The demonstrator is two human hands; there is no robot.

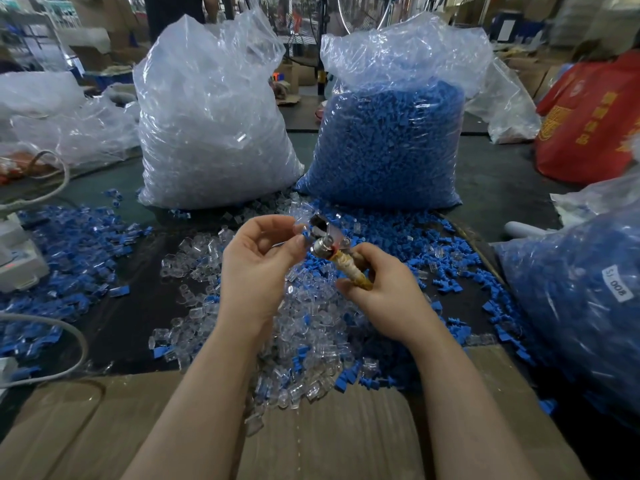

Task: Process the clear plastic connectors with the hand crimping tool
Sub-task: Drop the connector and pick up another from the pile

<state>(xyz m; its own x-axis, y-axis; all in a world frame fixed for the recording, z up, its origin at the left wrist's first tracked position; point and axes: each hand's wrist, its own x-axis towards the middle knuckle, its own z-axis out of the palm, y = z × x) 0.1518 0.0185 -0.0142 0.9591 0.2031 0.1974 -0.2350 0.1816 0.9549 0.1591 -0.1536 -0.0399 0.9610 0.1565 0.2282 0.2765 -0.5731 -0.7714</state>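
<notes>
- Dark work table, flattened cardboard along its near edge.
- Cluttered workshop behind, cardboard boxes stacked, dim and blurred.

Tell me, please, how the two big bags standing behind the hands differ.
The left bag holds clear plastic pieces; the right bag holds blue ones. The left bag looks filled nearly to its crumpled top, while the right bag's blue fill stops lower, leaving empty film above. Both are clear plastic, open-topped, and stand upright side by side on the table, loose pieces scattered at their bases.
</notes>
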